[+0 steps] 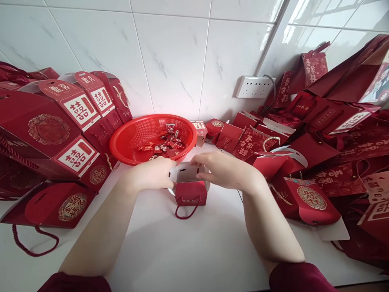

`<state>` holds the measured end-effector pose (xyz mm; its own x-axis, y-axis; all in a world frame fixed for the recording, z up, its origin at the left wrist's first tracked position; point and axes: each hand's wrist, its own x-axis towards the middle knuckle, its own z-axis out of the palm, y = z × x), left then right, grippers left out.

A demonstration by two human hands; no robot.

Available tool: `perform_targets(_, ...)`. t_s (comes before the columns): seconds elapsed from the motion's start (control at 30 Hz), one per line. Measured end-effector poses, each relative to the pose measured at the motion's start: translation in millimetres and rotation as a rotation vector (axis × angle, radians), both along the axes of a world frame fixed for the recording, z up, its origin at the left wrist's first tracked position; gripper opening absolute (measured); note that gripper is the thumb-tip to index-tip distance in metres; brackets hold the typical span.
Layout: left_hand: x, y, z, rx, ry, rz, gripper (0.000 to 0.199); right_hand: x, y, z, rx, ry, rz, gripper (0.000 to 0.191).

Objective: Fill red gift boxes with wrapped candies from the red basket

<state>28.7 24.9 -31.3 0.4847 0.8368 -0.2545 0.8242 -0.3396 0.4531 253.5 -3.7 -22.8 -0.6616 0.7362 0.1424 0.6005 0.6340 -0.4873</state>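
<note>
A small red gift box (191, 194) stands on the white table in front of me, its top open and its pale inside showing. A dark red cord handle hangs from its near side. My left hand (156, 172) is closed at the box's left flap; most of its fingertips are hidden. Over the box's right and back edge is my right hand (220, 168), thumb and fingers apart, the thumb reaching over the opening. Just behind the box sits a red plastic basket (121, 146) with several small wrapped candies (164, 145) in it.
Red gift boxes (48, 129) are stacked on the left, and one box with a cord handle (60, 205) lies nearer me. More red boxes and bags (322, 150) crowd the right side. A white power strip (254, 87) is on the tiled wall (173, 61).
</note>
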Motion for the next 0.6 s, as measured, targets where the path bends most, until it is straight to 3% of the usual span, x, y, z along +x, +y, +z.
perform_targets(0.1,-1,-2,7.0,-0.073,0.06,-0.064,0.02,4,-5,1.0,0.072,-0.012,-0.125,0.024)
perform_targets(0.17,-5,-3,13.3,-0.035,0.026,-0.061,0.029,10,-10,5.8,0.095,0.003,-0.148,0.023)
perform_targets(0.33,-35,15,26.8,0.173,-0.125,0.156,0.042,26,-21,14.4,0.097,-0.055,-0.152,0.023)
perform_targets(0.43,-51,50,30.2,0.313,-0.103,0.304,0.042,28,-21,12.9,0.081,-0.121,-0.192,0.025)
perform_targets(0.6,-45,130,29.7,0.145,0.26,0.094,0.049,23,-20,8.3,0.106,-0.159,-0.265,0.025)
